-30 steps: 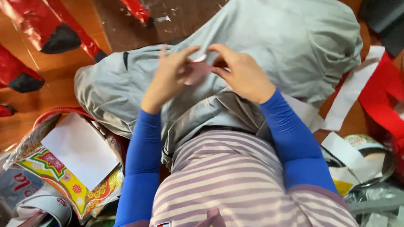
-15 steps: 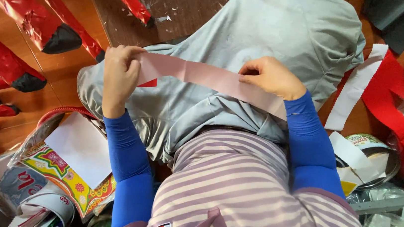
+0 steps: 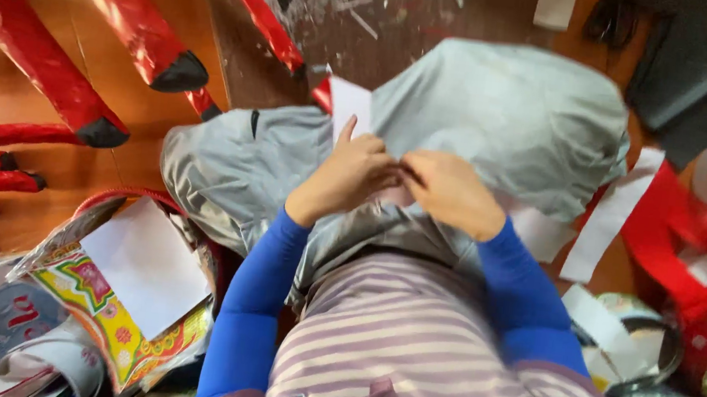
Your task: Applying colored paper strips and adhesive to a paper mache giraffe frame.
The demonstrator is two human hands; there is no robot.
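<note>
My left hand (image 3: 347,176) and my right hand (image 3: 450,191) meet over my lap, which is covered in grey cloth (image 3: 519,120). Both pinch a strip of paper (image 3: 347,106) that is white on one side and red on the other. One end of the strip sticks up past my left fingers; the part between my hands is mostly hidden. I wear blue sleeves and a striped purple top.
Red rods with black tips (image 3: 127,21) lie on the orange floor at the left. A white sheet on colourful printed packets (image 3: 140,268) sits at lower left. Red and white paper strips (image 3: 657,222), tape rolls and dark sheets (image 3: 691,68) crowd the right.
Half a second ago my hands were apart with the strip stretched flat between them. They have now come together at the middle, folding the strip up.
</note>
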